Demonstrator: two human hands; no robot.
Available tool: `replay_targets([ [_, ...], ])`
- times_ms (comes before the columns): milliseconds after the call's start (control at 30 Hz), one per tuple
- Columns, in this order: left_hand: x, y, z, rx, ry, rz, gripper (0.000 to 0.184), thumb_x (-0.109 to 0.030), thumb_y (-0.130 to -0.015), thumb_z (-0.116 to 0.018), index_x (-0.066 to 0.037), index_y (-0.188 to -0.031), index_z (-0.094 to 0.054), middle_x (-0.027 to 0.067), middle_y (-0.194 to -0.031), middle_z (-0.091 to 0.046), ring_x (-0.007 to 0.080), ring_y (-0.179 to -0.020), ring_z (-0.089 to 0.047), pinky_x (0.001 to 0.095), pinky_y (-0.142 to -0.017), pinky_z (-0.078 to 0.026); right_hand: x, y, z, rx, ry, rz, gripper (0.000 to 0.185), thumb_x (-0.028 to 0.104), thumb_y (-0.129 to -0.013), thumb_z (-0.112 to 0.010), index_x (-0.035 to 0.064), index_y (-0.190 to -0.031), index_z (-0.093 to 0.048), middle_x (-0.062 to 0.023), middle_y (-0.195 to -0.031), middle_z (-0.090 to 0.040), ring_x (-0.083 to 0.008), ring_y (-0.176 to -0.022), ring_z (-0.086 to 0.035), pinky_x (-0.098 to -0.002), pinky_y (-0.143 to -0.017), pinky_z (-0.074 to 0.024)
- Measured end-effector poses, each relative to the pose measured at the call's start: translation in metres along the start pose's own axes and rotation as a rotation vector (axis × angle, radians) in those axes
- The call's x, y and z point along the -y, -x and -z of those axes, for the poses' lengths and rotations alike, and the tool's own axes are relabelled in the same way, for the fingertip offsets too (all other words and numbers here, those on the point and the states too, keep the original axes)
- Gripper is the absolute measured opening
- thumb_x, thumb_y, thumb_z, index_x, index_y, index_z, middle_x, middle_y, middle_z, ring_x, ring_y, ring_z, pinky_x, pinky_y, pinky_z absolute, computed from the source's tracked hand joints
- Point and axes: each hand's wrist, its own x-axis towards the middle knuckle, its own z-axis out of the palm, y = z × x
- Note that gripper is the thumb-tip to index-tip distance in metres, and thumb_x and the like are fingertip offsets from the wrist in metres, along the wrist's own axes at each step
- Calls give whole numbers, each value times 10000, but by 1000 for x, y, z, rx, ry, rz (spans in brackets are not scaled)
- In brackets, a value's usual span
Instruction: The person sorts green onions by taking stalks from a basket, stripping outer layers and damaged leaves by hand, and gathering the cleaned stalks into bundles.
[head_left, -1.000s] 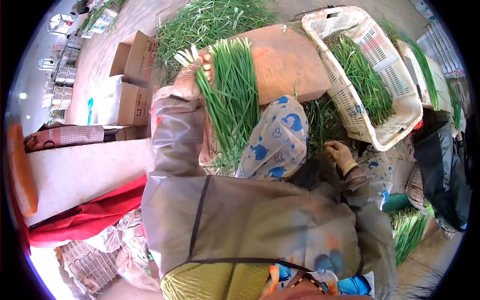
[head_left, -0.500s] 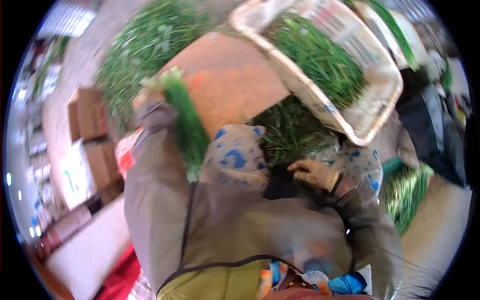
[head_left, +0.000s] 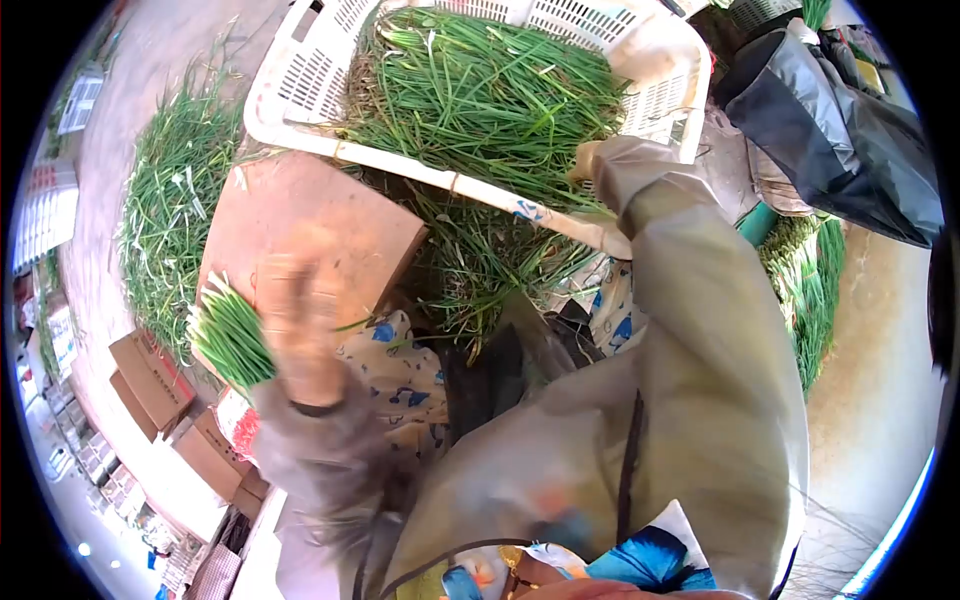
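My left hand (head_left: 298, 315) blurs at nine o'clock; my sleeve (head_left: 655, 182) mostly hides my right hand (head_left: 585, 162) at one; the crate (head_left: 400, 168) is cropped at twelve.

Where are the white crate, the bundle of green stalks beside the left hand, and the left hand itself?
White crate (head_left: 400, 167): head view, on its near rim.
Green bundle (head_left: 232, 335): head view, middle of its stalks.
Left hand (head_left: 300, 318): head view, middle of the blurred hand.
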Motion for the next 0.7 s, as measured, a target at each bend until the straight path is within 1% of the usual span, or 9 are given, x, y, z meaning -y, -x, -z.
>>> replay_targets([
  [33, -1, 6, -32, 91, 19, 9, 281, -2, -802, -586, -1, -1079, -542, 94, -1062, -574, 194, -1001, -521, 319, -909, -396, 6, -10, -9, 12, 20, 9, 400, 382, -688, -660, 68, -935, -660, -151, -893, -635, -295, -844, -611, -371, -737, -488],
  [100, 23, 5, -66, 352, 6, 49, 309, -2, -790, -603, 2, -1093, -544, 89, -1037, -588, 175, -953, -549, 304, -875, -422, 16, -25, -26, -27, 38, 41, 399, 381, -685, -663, 69, -933, -661, -149, -892, -635, -294, -846, -612, -370, -735, -489],
  [133, 35, 11, -79, 350, 105, 330, 342, 2, -778, -611, 0, -1113, -544, 91, -1023, -593, 154, -907, -567, 280, -838, -443, 19, -33, -33, -53, 43, 57, 399, 381, -683, -665, 69, -932, -661, -148, -891, -636, -294, -847, -612, -370, -734, -490],
  [200, 41, 12, -84, 412, 17, 391, 374, 13, -762, -614, -16, -1129, -548, 90, -1028, -592, 149, -892, -572, 261, -817, -450, 21, -48, -45, -90, 47, 76, 398, 381, -680, -668, 71, -930, -662, -146, -890, -636, -293, -849, -612, -370, -732, -491],
  [300, 36, -2, -88, 497, 42, 433, 384, 7, -819, -555, 12, -1196, -482, 78, -1078, -553, 134, -970, -524, 257, -873, -417, 16, -69, -57, -132, 28, 85, 397, 380, -676, -672, 72, -927, -663, -144, -888, -636, -291, -852, -612, -369, -730, -493],
  [500, 40, -1, -95, 551, 3, 469, 389, 28, -803, -566, -11, -1184, -500, 80, -1074, -562, 134, -951, -541, 255, -855, -434, 3, -92, -66, -189, 14, 112, 396, 379, -667, -681, 76, -921, -666, -138, -885, -637, -288, -858, -612, -368, -724, -496],
  [600, 40, -3, -98, 560, 1, 446, 385, 17, -802, -574, -12, -1180, -505, 84, -1048, -571, 140, -928, -550, 259, -849, -436, -8, -113, -82, -192, 97, 38, 406, 400, -649, -698, 75, -891, -673, -130, -882, -636, -285, -862, -612, -367, -707, -505],
  [633, 40, -3, -99, 568, 10, 427, 383, 10, -802, -578, -13, -1177, -508, 84, -1033, -575, 145, -916, -554, 259, -846, -436, -6, -128, -104, -255, 72, -43, 390, 397, -650, -698, 76, -871, -679, -131, -895, -637, -288, -878, -610, -364, -722, -503],
  [700, 37, -3, -98, 578, 7, 422, 383, 5, -799, -583, -13, -1175, -511, 83, -1027, -576, 149, -910, -554, 260, -843, -436, -2, -133, -113, -233, 90, -34, 385, 391, -660, -690, 75, -879, -675, -132, -896, -637, -291, -880, -608, -369, -725, -499],
])
